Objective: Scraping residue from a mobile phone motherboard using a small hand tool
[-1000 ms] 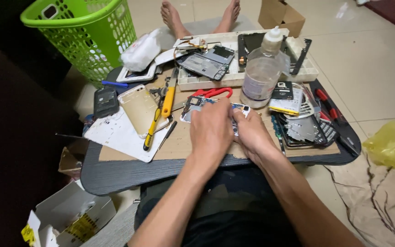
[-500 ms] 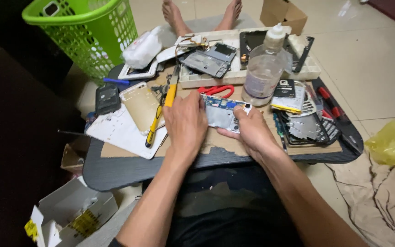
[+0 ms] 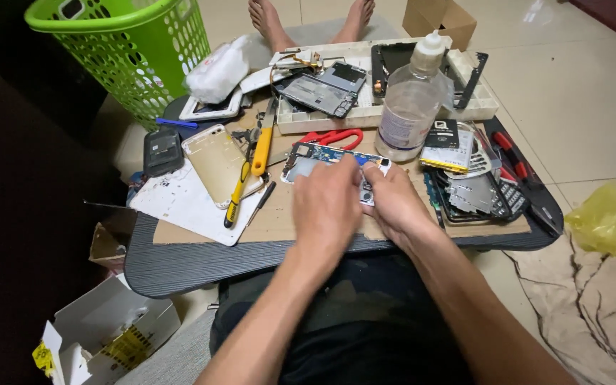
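Note:
An opened phone body (image 3: 322,158) with its circuit board exposed lies flat on the low dark table (image 3: 180,264) in front of me. My left hand (image 3: 326,207) rests over its near half, fingers curled down onto it. My right hand (image 3: 393,203) grips its right end, fingertips on the edge. Both hands cover most of the phone; only its far strip shows. Whether a small tool sits under my fingers is hidden.
A gold phone back cover (image 3: 219,162), two yellow-handled screwdrivers (image 3: 247,175), red-handled scissors (image 3: 333,137), a clear bottle (image 3: 408,114), a white parts tray (image 3: 386,107) and metal shields (image 3: 475,192) crowd the table. A green basket (image 3: 130,50) stands far left, a yellow bag (image 3: 611,221) right, bare feet beyond.
Both hands stay on the opened phone. My left hand has slid from the phone's left end toward its middle, closer to my right hand.

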